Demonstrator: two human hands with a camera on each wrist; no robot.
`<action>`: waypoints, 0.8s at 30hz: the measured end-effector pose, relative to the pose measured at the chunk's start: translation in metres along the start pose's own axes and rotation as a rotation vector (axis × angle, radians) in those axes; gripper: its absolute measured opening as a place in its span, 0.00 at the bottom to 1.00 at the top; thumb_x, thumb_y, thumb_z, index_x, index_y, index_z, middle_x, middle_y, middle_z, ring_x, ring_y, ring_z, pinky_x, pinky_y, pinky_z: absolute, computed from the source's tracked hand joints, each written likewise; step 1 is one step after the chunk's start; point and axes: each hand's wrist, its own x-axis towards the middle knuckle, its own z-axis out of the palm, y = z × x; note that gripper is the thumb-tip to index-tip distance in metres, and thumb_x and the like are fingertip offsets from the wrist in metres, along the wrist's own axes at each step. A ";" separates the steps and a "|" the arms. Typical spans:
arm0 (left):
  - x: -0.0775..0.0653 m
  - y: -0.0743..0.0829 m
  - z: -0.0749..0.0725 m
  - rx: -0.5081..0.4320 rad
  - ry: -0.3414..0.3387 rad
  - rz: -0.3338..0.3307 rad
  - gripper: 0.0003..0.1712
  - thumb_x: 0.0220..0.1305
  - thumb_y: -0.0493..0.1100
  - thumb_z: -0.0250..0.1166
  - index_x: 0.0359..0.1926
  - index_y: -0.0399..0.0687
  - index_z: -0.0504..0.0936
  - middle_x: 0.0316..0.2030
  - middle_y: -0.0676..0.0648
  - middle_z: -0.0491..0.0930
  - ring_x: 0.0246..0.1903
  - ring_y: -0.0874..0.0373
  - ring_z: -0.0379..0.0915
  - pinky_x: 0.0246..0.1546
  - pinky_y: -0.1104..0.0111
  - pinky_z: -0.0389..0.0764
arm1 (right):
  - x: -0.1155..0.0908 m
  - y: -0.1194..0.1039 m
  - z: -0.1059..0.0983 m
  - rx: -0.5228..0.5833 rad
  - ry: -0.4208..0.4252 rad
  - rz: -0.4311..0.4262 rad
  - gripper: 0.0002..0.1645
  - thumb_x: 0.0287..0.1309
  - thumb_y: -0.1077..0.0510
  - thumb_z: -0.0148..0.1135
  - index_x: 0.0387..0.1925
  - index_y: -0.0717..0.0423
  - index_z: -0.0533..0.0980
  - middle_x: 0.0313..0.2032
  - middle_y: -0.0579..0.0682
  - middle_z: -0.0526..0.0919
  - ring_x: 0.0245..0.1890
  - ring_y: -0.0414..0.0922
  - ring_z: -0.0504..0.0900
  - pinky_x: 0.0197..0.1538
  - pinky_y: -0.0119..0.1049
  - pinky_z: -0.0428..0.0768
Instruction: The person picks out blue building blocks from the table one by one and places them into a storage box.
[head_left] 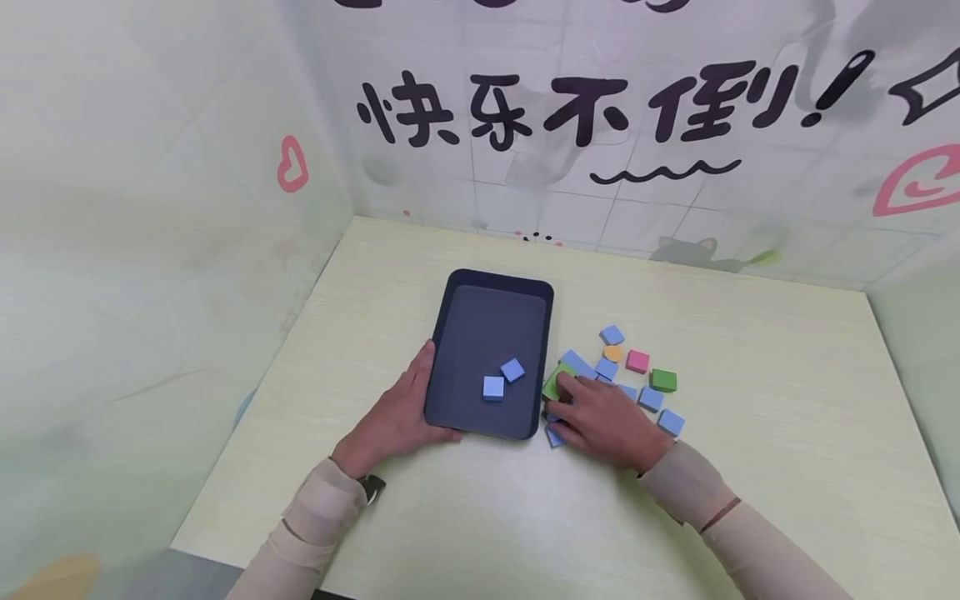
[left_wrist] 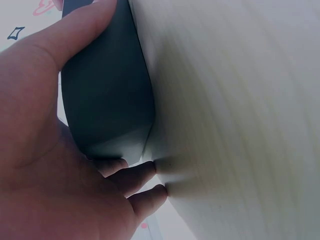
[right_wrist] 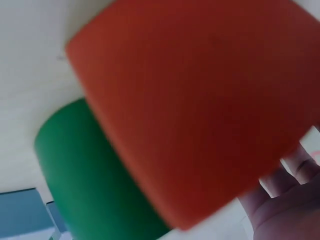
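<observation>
- Dark navy in colour, one shallow rectangular tray [head_left: 491, 329] lay flat on the pale table [head_left: 450, 517], between the two hands.
- The left hand [head_left: 397, 417] gripped the tray's near-left corner, thumb along the near wall and fingers along the left wall.
- The right hand [head_left: 607, 421] lay over loose pieces just right of the tray, fingers bent and tips at a green block [head_left: 553, 388]; whether they pinched it, I could not tell.
- Crowding looked the main risk: fingers closing on one piece could have knocked its neighbours away.
- The tray could have skidded if the right hand bumped its right wall while the left grip slackened.
- Inside the tray: two blue blocks [head_left: 493, 388].
- Right of it: at least seven blue pieces [head_left: 671, 422], two green blocks, one pink block [head_left: 637, 361], one orange disc [head_left: 612, 353]; the hand hid some.
- The right wrist view showed one orange-red block [right_wrist: 200, 110], possibly the pink one.
</observation>
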 end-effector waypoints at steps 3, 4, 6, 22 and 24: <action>0.000 0.000 0.000 -0.003 -0.001 0.000 0.81 0.42 0.66 0.79 0.79 0.45 0.31 0.78 0.47 0.35 0.73 0.46 0.45 0.64 0.53 0.62 | 0.000 0.000 0.000 0.008 -0.005 -0.007 0.11 0.66 0.46 0.63 0.44 0.45 0.81 0.42 0.48 0.70 0.31 0.41 0.69 0.32 0.35 0.74; 0.001 0.000 0.000 -0.006 -0.003 -0.002 0.81 0.42 0.66 0.79 0.79 0.45 0.31 0.78 0.47 0.35 0.73 0.46 0.45 0.64 0.53 0.62 | 0.000 0.001 0.000 0.012 -0.008 -0.009 0.10 0.66 0.46 0.63 0.44 0.45 0.80 0.42 0.48 0.70 0.32 0.41 0.69 0.32 0.34 0.74; 0.001 0.000 0.000 -0.010 -0.005 -0.005 0.81 0.42 0.66 0.79 0.79 0.45 0.31 0.78 0.48 0.35 0.73 0.46 0.45 0.64 0.52 0.62 | 0.000 0.001 0.000 0.014 -0.013 -0.017 0.10 0.66 0.47 0.63 0.45 0.45 0.80 0.42 0.47 0.70 0.33 0.41 0.69 0.33 0.34 0.74; 0.000 -0.001 0.000 -0.005 0.002 -0.005 0.81 0.42 0.66 0.79 0.79 0.46 0.30 0.78 0.48 0.34 0.74 0.47 0.44 0.64 0.53 0.62 | 0.010 0.006 -0.016 0.023 0.031 -0.043 0.11 0.65 0.51 0.65 0.44 0.49 0.76 0.39 0.44 0.78 0.40 0.44 0.70 0.44 0.35 0.73; -0.001 -0.001 0.000 -0.005 0.006 0.001 0.81 0.43 0.66 0.79 0.79 0.46 0.31 0.78 0.48 0.35 0.73 0.47 0.45 0.64 0.53 0.62 | 0.012 0.007 -0.017 0.012 0.034 -0.037 0.11 0.66 0.50 0.64 0.45 0.50 0.75 0.38 0.44 0.78 0.39 0.44 0.69 0.42 0.35 0.73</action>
